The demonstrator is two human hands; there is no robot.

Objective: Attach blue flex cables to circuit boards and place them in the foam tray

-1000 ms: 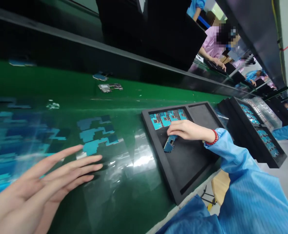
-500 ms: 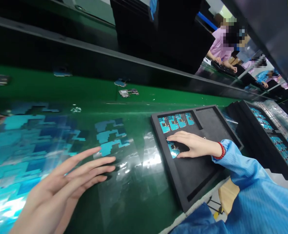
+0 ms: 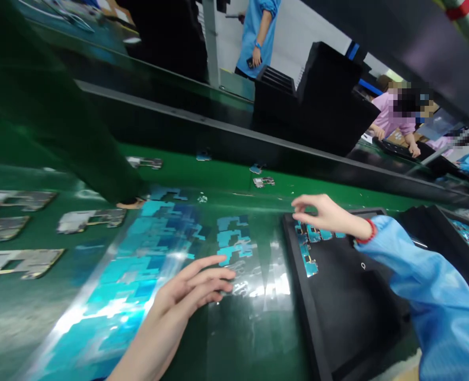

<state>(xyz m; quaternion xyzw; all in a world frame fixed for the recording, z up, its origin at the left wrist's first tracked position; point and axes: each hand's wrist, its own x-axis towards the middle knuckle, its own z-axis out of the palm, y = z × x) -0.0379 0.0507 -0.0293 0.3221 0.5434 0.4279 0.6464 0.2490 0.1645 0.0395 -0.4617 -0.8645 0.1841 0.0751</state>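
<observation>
My left hand (image 3: pixel 196 296) is held over the green table with its fingers stretched out, holding nothing. Just past its fingertips lies a small group of blue, board-shaped pieces (image 3: pixel 228 238) on the table. A wide spread of similar blue pieces (image 3: pixel 139 259) under a glossy clear sheet extends to its left. My right hand (image 3: pixel 319 211) hovers over the far left corner of a black foam tray (image 3: pixel 303 307). Its fingers are curved, with a gap between thumb and fingertips and nothing visible in them. Small blue circuit boards (image 3: pixel 309 259) lie in the tray below it, partly hidden by the hand.
Several silvery circuit boards (image 3: pixel 20 264) lie at the left beside a dark green post (image 3: pixel 79 121). Smaller boards (image 3: pixel 264 182) rest near the back ledge. More black trays (image 3: pixel 468 238) with boards stand at the right. People in blue (image 3: pixel 258 32) and pink (image 3: pixel 393 114) are beyond the ledge.
My right hand has lifted off the circuit board in the tray and moved towards the tray's far left corner. The view has turned left, bringing the post and silvery boards into sight.
</observation>
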